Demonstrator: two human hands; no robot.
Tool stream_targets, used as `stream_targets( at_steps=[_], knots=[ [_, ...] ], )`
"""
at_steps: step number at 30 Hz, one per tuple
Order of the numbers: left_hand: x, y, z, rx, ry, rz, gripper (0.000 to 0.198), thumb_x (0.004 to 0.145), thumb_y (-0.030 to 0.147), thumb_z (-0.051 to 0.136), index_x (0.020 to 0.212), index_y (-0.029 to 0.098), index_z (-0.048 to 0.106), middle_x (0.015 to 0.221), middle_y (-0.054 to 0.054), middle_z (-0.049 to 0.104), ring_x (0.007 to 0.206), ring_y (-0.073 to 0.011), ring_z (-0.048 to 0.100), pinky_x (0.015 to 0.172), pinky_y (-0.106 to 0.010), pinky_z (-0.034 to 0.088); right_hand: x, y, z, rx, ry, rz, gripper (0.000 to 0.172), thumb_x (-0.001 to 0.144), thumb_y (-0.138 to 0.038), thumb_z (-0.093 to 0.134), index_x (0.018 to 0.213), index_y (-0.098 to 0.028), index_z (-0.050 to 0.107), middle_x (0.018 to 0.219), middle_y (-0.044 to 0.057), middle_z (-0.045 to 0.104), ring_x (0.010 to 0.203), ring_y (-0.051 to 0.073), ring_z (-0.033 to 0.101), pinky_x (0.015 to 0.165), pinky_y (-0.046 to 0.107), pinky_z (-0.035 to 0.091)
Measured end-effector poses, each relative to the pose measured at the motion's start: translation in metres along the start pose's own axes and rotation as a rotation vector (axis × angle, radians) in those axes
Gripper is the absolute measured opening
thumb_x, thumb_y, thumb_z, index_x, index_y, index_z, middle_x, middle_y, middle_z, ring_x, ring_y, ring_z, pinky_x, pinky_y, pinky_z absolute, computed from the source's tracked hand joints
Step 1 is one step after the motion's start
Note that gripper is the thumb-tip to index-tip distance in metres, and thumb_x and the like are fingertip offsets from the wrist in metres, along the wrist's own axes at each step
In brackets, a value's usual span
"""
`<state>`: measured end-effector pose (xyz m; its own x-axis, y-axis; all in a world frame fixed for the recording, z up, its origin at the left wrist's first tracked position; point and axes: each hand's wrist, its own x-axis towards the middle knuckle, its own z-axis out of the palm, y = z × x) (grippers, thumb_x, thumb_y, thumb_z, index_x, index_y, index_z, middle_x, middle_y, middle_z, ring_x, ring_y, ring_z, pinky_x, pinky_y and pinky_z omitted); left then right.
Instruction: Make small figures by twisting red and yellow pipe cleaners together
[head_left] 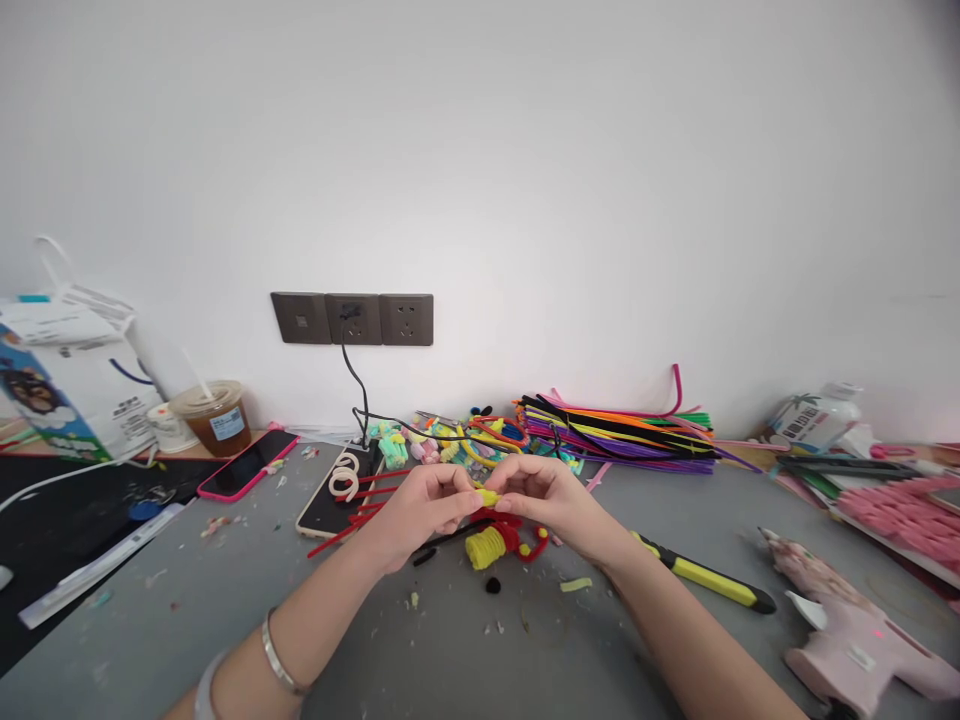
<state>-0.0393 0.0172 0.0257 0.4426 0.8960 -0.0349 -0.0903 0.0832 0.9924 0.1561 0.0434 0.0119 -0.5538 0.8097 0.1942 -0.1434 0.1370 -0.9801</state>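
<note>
Between the fingertips of both hands is a small yellow fuzzy piece (487,496), apparently pipe cleaner. My left hand (435,505) pinches its left end, and my right hand (541,497) pinches the right end. Just below them on the table lies a yellow coiled pipe cleaner roll (486,548), with red fuzzy parts against it. A red curl with yellow balls (533,548) rests to its right. Nearer to me sit a small black pompom (493,585) and a pale yellow-green scrap (576,584). Red pipe cleaners (330,541) stick out left of my left hand.
A bundle of coloured pipe cleaners (622,430) lies along the wall. A yellow-black utility knife (712,583) and pink glue gun (847,640) lie right. Leftward are a pink-edged phone (250,466), a lidded drink cup (217,418) and a phone (330,503) beneath a cable.
</note>
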Motion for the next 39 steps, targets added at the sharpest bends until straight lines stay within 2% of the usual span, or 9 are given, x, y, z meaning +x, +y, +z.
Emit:
stream_targets(
  at_steps=[3,6,9,15,19,25,32,37,39],
  knots=[
    [0.001,-0.002,0.0,0.011,0.038,0.012,0.043,0.072,0.049,0.073,0.064,0.017,0.046,0.061,0.007,0.033,0.052,-0.0057,0.027,0.052,-0.024,0.017,0.001,-0.001,0.003,0.006,-0.003,0.009,0.025,0.072,-0.037,0.08,0.081,-0.016,0.069,0.074,0.001,0.065,0.067,0.012,0.06,0.064,0.025,0.051],
    [0.001,-0.005,0.001,0.011,0.081,0.022,0.042,0.072,0.05,0.073,0.066,0.017,0.046,0.062,0.007,0.034,0.052,-0.0058,0.028,0.052,-0.024,0.019,0.003,-0.001,0.004,-0.024,0.079,0.011,0.029,0.071,-0.042,0.08,0.078,-0.017,0.066,0.073,0.001,0.066,0.069,0.013,0.062,0.068,0.026,0.052],
    [0.003,-0.008,0.0,0.013,0.071,0.002,0.041,0.072,0.049,0.074,0.069,0.018,0.047,0.064,0.006,0.037,0.053,-0.0062,0.029,0.051,-0.024,0.021,0.004,0.0,0.004,-0.037,0.135,0.024,0.032,0.072,-0.046,0.078,0.075,-0.017,0.063,0.071,0.001,0.066,0.068,0.014,0.062,0.068,0.027,0.051],
    [0.004,-0.011,0.0,0.035,-0.049,-0.044,0.039,0.074,0.05,0.073,0.076,0.017,0.053,0.068,0.004,0.043,0.056,-0.0069,0.028,0.05,-0.023,0.019,0.002,0.002,0.001,-0.03,-0.019,0.091,0.034,0.079,-0.048,0.071,0.08,-0.016,0.06,0.066,0.0,0.062,0.058,0.01,0.055,0.059,0.023,0.046],
    [0.003,-0.007,0.001,0.015,-0.016,-0.016,0.042,0.076,0.054,0.069,0.071,0.016,0.053,0.063,0.005,0.037,0.054,-0.0068,0.028,0.049,-0.023,0.021,0.0,0.003,0.0,-0.053,-0.103,0.078,0.032,0.086,-0.047,0.064,0.083,-0.016,0.057,0.064,-0.002,0.058,0.057,0.009,0.052,0.059,0.022,0.044],
    [0.004,-0.007,-0.003,0.026,0.072,0.015,0.039,0.075,0.051,0.071,0.074,0.017,0.053,0.063,0.006,0.039,0.052,-0.0064,0.032,0.051,-0.023,0.026,-0.001,-0.003,0.0,-0.048,-0.039,0.036,0.031,0.089,-0.049,0.059,0.084,-0.019,0.053,0.067,-0.003,0.058,0.065,0.011,0.055,0.067,0.024,0.044],
    [0.004,-0.012,-0.005,0.173,-0.049,0.036,0.035,0.079,0.049,0.067,0.078,0.018,0.052,0.065,0.004,0.045,0.055,-0.0077,0.031,0.051,-0.022,0.022,0.001,-0.001,0.005,-0.025,-0.002,0.046,0.034,0.085,-0.052,0.063,0.084,-0.019,0.053,0.071,-0.002,0.055,0.063,0.011,0.055,0.064,0.025,0.046],
    [0.008,-0.016,-0.007,0.147,0.079,0.068,0.031,0.08,0.047,0.065,0.078,0.019,0.051,0.064,0.007,0.037,0.051,-0.0074,0.028,0.049,-0.023,0.021,0.003,0.002,0.008,0.018,0.006,0.061,0.035,0.081,-0.049,0.07,0.086,-0.019,0.053,0.071,-0.004,0.053,0.061,0.01,0.054,0.064,0.025,0.047],
    [0.009,-0.017,-0.008,0.164,0.082,0.098,0.031,0.081,0.047,0.064,0.078,0.019,0.051,0.066,0.006,0.039,0.053,-0.0079,0.03,0.051,-0.023,0.023,0.002,0.001,0.009,0.003,-0.001,0.085,0.036,0.08,-0.051,0.07,0.082,-0.02,0.051,0.07,-0.004,0.053,0.06,0.01,0.052,0.063,0.025,0.046]
  ],
)
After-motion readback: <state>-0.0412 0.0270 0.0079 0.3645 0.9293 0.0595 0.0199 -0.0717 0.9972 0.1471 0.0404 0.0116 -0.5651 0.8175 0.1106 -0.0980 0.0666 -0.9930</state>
